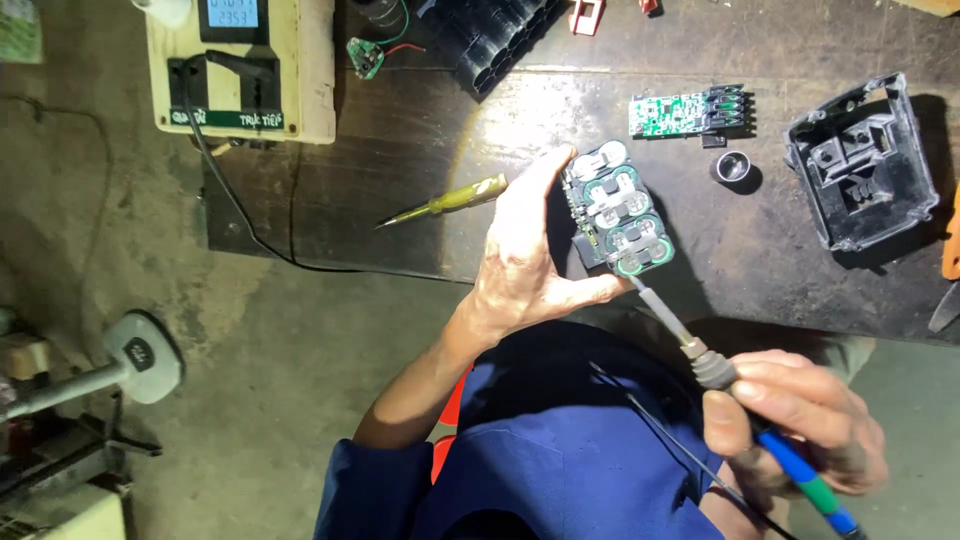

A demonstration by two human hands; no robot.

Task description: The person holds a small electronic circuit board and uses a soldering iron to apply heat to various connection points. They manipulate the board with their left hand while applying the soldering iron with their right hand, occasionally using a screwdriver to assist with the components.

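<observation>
Head camera looks down on a dark worktop standing over a grey concrete floor. At the far left of the floor sits a grey stand with a rounded head, partly cut off by the frame edge. On the worktop's left end rests a cream box with a small lit screen; a black cable runs from it down over the edge. Just to the right of it, a yellow-handled screwdriver lies on the worktop.

Near the middle, the left hand holds a battery cell pack tilted above the worktop, thumb beneath it and fingers wrapped around its left side, closed on it. A soldering iron has its metal tip touching the pack's lower corner. The right hand grips the iron's dark collar and blue-green handle, fingers shut tight around it, over the person's blue sleeve and lap.

Farther right on the worktop lie a green circuit board, a small metal ring-shaped cap and a black plastic housing, well apart from the pack. A black cell holder at the top edge is cut off, as are red pieces beside it and an orange object at the right edge; what these are is hard to tell. The iron's tip contact is too small to see clearly.
</observation>
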